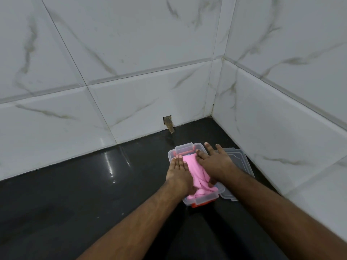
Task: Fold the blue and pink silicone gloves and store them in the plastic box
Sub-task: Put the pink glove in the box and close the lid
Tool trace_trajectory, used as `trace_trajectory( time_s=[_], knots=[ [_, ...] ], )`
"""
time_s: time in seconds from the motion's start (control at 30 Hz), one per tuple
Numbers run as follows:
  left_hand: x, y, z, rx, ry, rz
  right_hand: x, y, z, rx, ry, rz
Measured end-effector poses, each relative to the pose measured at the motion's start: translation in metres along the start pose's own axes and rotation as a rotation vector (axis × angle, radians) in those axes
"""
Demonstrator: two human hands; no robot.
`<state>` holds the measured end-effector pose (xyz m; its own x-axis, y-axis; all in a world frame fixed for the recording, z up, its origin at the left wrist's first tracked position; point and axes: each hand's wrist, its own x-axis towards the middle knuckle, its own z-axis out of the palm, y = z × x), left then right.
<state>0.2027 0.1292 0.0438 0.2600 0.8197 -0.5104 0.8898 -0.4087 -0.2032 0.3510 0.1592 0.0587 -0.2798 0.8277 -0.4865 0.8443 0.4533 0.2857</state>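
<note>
Lying lengthwise between both flat, open hands, the pink glove [195, 170] is pressed into the plastic box [171, 152], lower centre.

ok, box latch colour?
Clear flaps over red-orange clips, best seen on the near latch, head view.

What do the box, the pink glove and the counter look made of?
Box: clear, glossy plastic; the contents show through its walls. Pink glove: soft, matte and creased, looks like silicone or rubber, hard to tell which. Counter: dark polished stone, probably; it mirrors light sharply.
</note>
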Motion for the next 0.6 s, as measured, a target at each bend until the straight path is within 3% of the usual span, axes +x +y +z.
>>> trace_trajectory(
  time_s=[0.3, 0.6],
  knots=[
    [-0.002, 0.010, 0.002, 0.064, -0.086, -0.046, 0.000, -0.009, 0.000, -0.006, 0.024, 0.005],
    [-0.014, 0.000, 0.005, -0.127, 0.070, -0.026, -0.007, 0.001, 0.000, 0.080, 0.066, -0.060]
  ],
)
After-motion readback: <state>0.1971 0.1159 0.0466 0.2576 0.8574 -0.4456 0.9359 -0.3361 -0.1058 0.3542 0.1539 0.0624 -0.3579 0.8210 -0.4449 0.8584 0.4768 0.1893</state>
